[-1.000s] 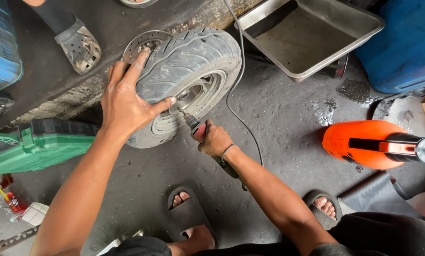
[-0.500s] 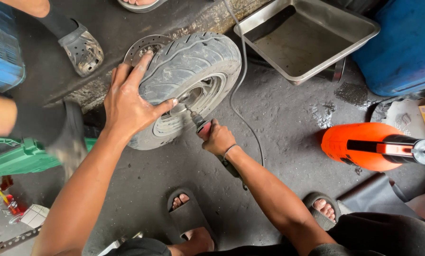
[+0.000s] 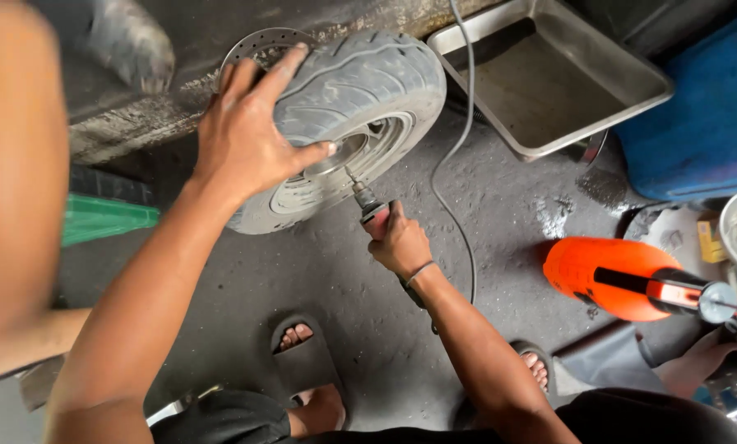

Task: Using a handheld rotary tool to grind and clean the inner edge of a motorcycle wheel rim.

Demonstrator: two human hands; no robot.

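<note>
Rotary tool (image 3: pixel 367 205) | tip up-left into wheel (image 3: pixel 344 131) | right hand (image 3: pixel 400 241) fingers gripping it | left hand (image 3: pixel 249 140) flat on tyre

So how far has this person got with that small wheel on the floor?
Looks done: the wheel is off its vehicle, propped on the floor against a curb, brake disc on. In hand: the left hand steadies the tyre while the right hand points a corded rotary tool at the rim. What's left can't be judged; the tool's tip is too small to read.
</note>
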